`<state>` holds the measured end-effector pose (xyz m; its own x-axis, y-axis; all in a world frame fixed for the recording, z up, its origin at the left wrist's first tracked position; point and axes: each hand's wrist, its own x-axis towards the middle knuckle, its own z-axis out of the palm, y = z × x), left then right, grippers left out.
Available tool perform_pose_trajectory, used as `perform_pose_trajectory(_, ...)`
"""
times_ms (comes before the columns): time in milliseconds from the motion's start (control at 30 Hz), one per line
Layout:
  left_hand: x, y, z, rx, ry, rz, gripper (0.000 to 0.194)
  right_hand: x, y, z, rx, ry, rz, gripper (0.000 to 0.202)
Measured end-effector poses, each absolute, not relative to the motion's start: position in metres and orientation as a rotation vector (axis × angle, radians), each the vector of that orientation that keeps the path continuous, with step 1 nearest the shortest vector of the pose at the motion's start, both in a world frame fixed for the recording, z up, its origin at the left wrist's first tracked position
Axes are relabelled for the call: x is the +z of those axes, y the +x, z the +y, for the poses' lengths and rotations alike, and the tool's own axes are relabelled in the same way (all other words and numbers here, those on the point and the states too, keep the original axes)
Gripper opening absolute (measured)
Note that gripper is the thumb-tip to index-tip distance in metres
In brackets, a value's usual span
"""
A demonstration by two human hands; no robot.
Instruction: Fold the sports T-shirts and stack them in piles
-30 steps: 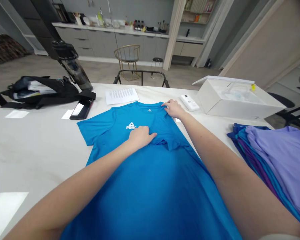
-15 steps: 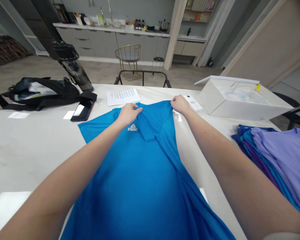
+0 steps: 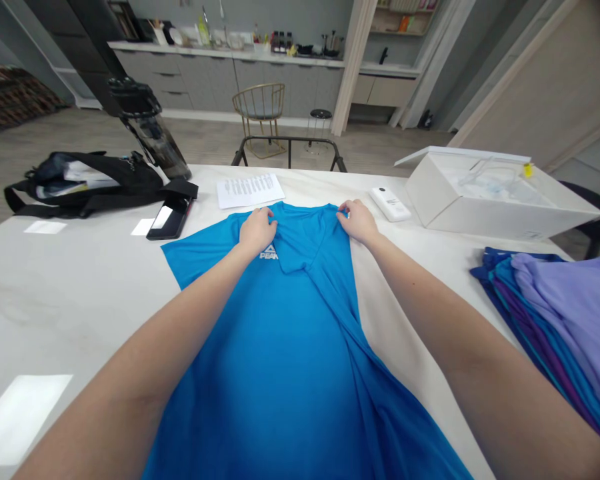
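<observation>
In the head view, a bright blue short-sleeved T-shirt of smooth cloth (image 3: pixel 285 320) is seen laid on a white, faintly veined table (image 3: pixel 80 287), its collar pointed away from the person. The shirt's right-hand side in the view is folded inward over the front. The white printed PEAK logo (image 3: pixel 269 255) is partly covered by the left hand (image 3: pixel 257 231), which is rested on the chest beside the collar, its fingers bent. The right hand (image 3: pixel 359 221) is set at the folded outer edge by the shoulder, fingertips touching the cloth. Whether cloth is pinched by either hand cannot be told. Beyond the collar, a white printed paper sheet (image 3: pixel 250 191) is placed; near the right hand, a white oblong plastic device (image 3: pixel 390 204) is seen, with an open white box (image 3: pixel 505 217) beside it.
</observation>
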<state>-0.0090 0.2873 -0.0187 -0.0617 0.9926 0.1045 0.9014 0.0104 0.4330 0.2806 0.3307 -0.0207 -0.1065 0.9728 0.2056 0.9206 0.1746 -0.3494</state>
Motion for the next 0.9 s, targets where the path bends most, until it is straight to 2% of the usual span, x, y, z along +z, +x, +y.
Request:
perform_pose_trajectory(133, -0.012, 0.002, 0.253, 0.431, 2.280, 1.982, 0.036, -0.015, 0.273, 0.286, 0.346, -1.612, -2.285, 0.024)
perform_pose_trajectory(300, -0.014, 0.005, 0.243, 0.306, 2.003, 2.220, 0.054, -0.013, 0.261, 0.245, 0.411, -1.663, -2.337, 0.027)
perform_pose_trajectory(467, -0.021, -0.004, 0.267, 0.363, 1.803, 2.212, 0.044, -0.014, 0.256, 0.239, 0.386, -1.696, -2.310, 0.020)
perform_pose_trajectory(633, -0.026, -0.009, 0.282, 0.437, 1.747, 2.145, 0.024, -0.011, 0.263, 0.239, 0.341, -1.757, -2.224, 0.019)
perform_pose_trajectory(800, -0.023, -0.014, 0.290, 0.787, 1.621, 1.975, 0.017, 0.000, 0.261, 0.228, 0.455, -1.663, -2.276, 0.024)
perform_pose_trajectory(900, -0.025, -0.016, 0.290, 0.884, 1.546, 1.934, 0.018, 0.004, 0.247, 0.225, 0.493, -1.609, -2.330, 0.029)
